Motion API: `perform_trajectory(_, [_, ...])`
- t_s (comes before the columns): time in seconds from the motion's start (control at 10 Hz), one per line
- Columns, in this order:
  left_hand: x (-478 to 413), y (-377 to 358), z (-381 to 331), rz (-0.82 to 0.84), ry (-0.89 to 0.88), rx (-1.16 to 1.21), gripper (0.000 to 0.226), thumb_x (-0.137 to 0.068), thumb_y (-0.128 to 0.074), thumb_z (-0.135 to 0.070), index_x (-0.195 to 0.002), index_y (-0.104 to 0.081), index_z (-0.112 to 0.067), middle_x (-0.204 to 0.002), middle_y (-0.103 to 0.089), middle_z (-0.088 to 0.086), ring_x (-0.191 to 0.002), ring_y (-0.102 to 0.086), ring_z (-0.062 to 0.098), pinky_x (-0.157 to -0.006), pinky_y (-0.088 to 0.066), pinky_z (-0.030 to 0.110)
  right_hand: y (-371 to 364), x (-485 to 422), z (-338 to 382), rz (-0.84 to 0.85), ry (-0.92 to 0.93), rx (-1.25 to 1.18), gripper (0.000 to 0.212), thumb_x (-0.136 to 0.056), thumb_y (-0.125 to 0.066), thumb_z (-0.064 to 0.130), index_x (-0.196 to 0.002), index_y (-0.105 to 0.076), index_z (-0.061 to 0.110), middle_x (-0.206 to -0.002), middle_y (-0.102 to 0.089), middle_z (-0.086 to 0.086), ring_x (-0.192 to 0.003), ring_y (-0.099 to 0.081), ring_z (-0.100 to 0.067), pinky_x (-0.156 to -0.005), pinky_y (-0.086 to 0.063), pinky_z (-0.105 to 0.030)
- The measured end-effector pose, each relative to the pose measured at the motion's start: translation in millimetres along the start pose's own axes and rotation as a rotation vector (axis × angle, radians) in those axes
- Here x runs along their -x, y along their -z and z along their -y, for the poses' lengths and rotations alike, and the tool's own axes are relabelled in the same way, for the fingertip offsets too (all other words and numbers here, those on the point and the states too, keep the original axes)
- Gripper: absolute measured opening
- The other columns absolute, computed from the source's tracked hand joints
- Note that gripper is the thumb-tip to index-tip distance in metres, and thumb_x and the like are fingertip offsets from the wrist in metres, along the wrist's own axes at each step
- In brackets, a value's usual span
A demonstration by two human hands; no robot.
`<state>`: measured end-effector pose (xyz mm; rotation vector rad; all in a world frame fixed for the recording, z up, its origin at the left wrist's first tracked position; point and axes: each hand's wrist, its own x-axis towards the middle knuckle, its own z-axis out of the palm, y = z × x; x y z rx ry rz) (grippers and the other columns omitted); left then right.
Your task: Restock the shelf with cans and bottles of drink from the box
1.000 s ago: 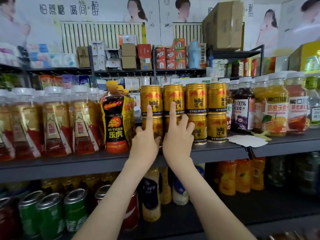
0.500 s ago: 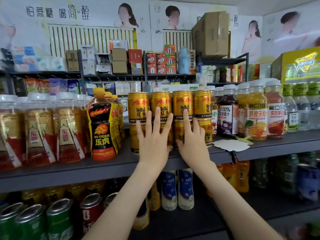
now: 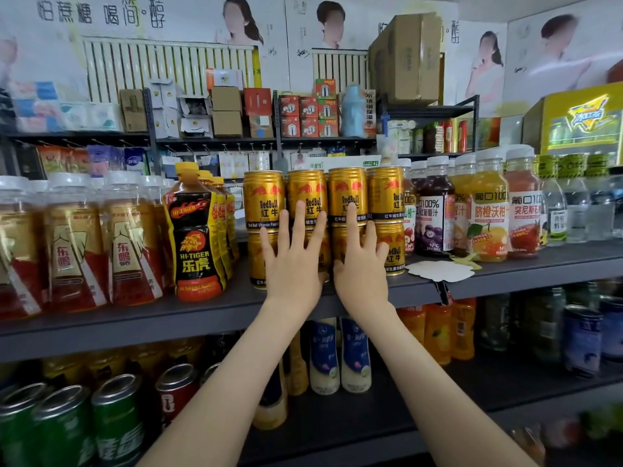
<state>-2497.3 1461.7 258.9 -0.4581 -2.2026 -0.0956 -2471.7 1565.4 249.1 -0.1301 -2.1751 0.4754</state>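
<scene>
**Both our hands are up, backs toward us, fingers straight.**

Our left hand (image 3: pixel 293 264) stands upright, and its fingers (image 3: pixel 300 220) are spread and point up. Our right hand (image 3: pixel 360 267) is just beside it, and the two nearly meet low down near the heels. One finger of the right hand reaches straight up above the others, which sit lower and fan out to the right. We hold both hands flat. Our left forearm (image 3: pixel 215 382) and right forearm (image 3: pixel 431 375) are bare. They rise from the lower part of the view and draw together toward the wrists.
</scene>
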Motion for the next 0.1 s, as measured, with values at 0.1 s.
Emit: perform_trajectory(0.1, [1.6, 3.6, 0.8, 0.020, -0.019, 0.027, 0.098, -0.091, -0.058, -0.042, -0.145, 0.023, -0.031, -0.158, 0.023, 0.007, -0.146, 0.018, 0.031, -0.113, 0.011, 0.053, 12.3, -1.7, -3.9, -0.012, 0.006, -0.097, 0.083, -0.093, -0.053, 0.018, -0.152, 0.004, 0.025, -0.156, -0.015, -0.016, -0.134, -0.022, -0.036, -0.103, -0.035, -0.043])
